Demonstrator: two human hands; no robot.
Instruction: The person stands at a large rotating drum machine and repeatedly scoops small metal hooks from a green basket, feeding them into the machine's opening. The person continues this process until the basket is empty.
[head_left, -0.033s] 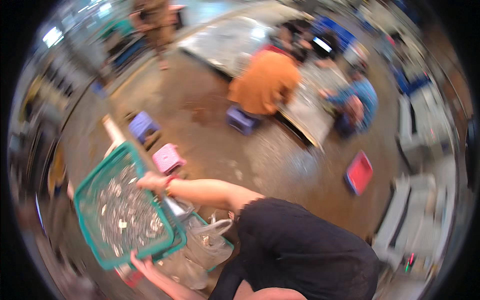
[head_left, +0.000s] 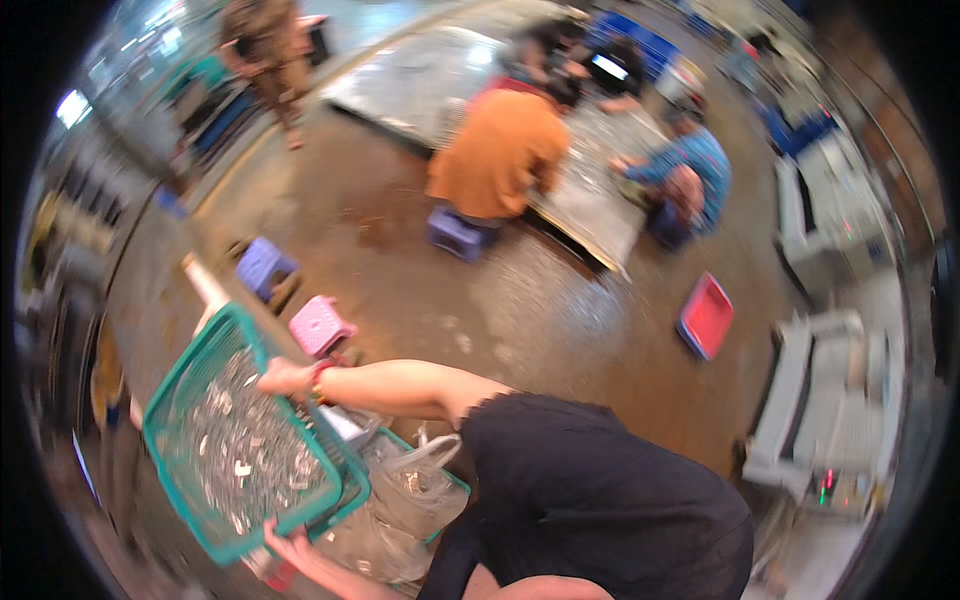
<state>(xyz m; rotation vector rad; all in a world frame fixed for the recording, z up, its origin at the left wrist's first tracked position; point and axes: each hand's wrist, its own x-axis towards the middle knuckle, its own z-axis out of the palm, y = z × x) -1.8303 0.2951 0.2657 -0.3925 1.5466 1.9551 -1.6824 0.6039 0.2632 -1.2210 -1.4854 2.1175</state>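
Note:
A teal plastic basket [head_left: 232, 551] is tilted at the left, with many small silvery, glassy-looking pieces [head_left: 245, 440] inside; their kind is blurred. My right hand [head_left: 287, 378], with a red band at the wrist, grips its upper right rim. At the lower corner my left hand [head_left: 287, 541] has its fingers closed around the rim. Another teal rim [head_left: 357, 484] shows just under the held basket. Close by are clear plastic bags [head_left: 415, 490] with whitish contents.
A pink stool [head_left: 320, 325] and a purple stool [head_left: 265, 267] stand beyond the basket. Several people sit around a low metal table [head_left: 615, 220], one in orange [head_left: 500, 155]. On the wet floor lies a red tray [head_left: 706, 316]. White machines [head_left: 815, 400] line the right side.
The view has turned slightly, shifting the people, table and stools leftward. The basket sits a little lower in the picture, with both hands keeping their hold.

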